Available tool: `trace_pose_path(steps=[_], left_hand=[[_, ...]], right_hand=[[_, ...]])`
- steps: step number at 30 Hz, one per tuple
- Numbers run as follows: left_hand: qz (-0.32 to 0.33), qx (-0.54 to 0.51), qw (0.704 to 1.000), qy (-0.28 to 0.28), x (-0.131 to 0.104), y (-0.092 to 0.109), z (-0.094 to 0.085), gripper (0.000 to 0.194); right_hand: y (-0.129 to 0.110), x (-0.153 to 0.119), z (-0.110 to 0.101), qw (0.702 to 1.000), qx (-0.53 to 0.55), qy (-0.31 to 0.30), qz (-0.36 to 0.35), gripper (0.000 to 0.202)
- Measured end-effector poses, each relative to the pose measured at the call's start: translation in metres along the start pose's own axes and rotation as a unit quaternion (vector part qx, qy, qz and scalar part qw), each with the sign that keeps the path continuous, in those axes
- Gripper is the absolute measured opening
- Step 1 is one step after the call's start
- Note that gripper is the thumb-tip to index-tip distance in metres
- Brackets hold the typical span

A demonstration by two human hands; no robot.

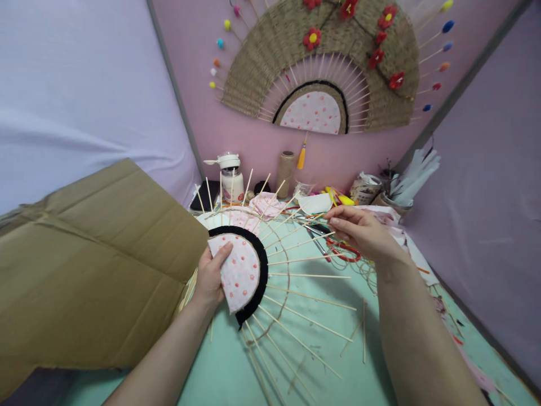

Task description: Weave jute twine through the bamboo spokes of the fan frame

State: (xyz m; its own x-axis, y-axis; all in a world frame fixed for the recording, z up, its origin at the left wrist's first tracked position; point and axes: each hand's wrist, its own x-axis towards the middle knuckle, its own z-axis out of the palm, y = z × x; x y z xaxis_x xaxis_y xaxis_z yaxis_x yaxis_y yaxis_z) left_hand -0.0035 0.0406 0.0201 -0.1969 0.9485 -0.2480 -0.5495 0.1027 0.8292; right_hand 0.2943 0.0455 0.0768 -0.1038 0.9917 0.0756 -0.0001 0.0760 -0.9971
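Observation:
My left hand (211, 276) grips a half-round fan base (240, 270) covered in pink-spotted white fabric, thumb on the front and fingers behind. A black band (262, 265) edges its curve. Thin wooden sticks (310, 276) radiate from that edge, and a strand of twine (288, 276) runs in an arc across them. My right hand (359, 228) is beside the tips of the upper-right sticks, thumb and fingertips pressed together. Whatever lies between those fingertips is too small to make out. Red-handled scissors (349, 254) lie on the table below my right hand.
A large cardboard piece (97, 270) leans at the left. Behind stand a jar (232, 183), a twine spool (286, 172) and containers (366, 189). A finished woven fan (270, 73) hangs on the pink wall. Loose sticks (364, 332) lie on the green table (329, 361).

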Motion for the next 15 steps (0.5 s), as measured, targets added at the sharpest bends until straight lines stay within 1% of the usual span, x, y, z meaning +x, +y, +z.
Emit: trace_pose_path(steps=[4, 6, 8, 10, 13, 15], left_hand=[[0.001, -0.005, 1.0, 0.002, 0.0, 0.0, 0.0, 0.043], [0.002, -0.006, 1.0, 0.0, 0.0, 0.001, -0.001, 0.043], [0.003, -0.007, 1.0, -0.002, 0.0, 0.001, -0.001, 0.042], [0.006, -0.008, 1.0, 0.002, 0.0, 0.001, -0.001, 0.042], [0.016, -0.006, 1.0, 0.008, -0.001, 0.0, -0.001, 0.041], [0.018, -0.002, 1.0, 0.004, -0.001, 0.0, -0.001, 0.04]], right_hand=[[0.007, 0.003, 0.002, 0.996, -0.044, -0.063, 0.046, 0.023], [0.011, 0.004, 0.005, 0.987, -0.085, -0.119, 0.073, 0.026], [0.013, 0.006, 0.01, 0.971, -0.122, -0.187, 0.086, 0.029], [0.013, 0.008, 0.019, 0.95, -0.145, -0.264, 0.076, 0.031], [0.01, 0.01, 0.032, 0.909, -0.169, -0.38, 0.028, 0.032], [0.008, 0.01, 0.038, 0.887, -0.186, -0.423, 0.006, 0.033]])
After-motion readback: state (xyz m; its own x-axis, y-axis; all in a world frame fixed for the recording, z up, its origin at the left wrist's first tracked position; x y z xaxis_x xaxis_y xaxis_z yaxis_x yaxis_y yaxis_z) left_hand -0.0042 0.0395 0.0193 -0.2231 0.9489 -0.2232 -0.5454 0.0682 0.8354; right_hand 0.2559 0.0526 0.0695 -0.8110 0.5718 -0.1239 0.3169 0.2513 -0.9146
